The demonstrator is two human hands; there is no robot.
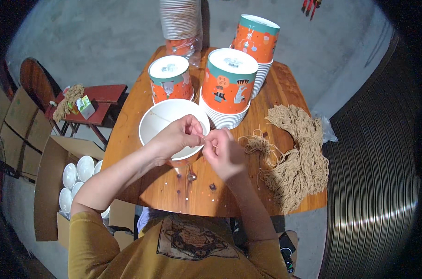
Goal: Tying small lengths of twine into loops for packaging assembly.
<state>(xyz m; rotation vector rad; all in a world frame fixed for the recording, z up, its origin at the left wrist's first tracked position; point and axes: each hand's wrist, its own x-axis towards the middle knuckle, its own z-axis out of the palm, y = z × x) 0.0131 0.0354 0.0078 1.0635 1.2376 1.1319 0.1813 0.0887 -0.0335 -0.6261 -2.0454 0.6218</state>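
Observation:
A white-lined paper bucket (148, 121) stands mouth up near the middle of the table. A thin tan string (160, 116) runs across its inside toward my fingers. My left hand (176, 137) is over the bucket's near right rim, thumb and fingertips pinched on the string. Close against it, my right hand (224, 154) also has its fingertips closed on the string, just outside the rim. The exact spot between the fingertips is partly hidden. To the right lies a large bundle of tan string (304, 162), with a smaller loose tangle (263, 148) beside it.
Upside-down stacks of orange and green buckets (229, 88) stand behind, beside a shorter stack (170, 81) and a taller one (255, 39). A plastic-wrapped stack (179, 23) is at the back. Left of the wooden table (150, 186), a cardboard box (48, 195) holds several white buckets.

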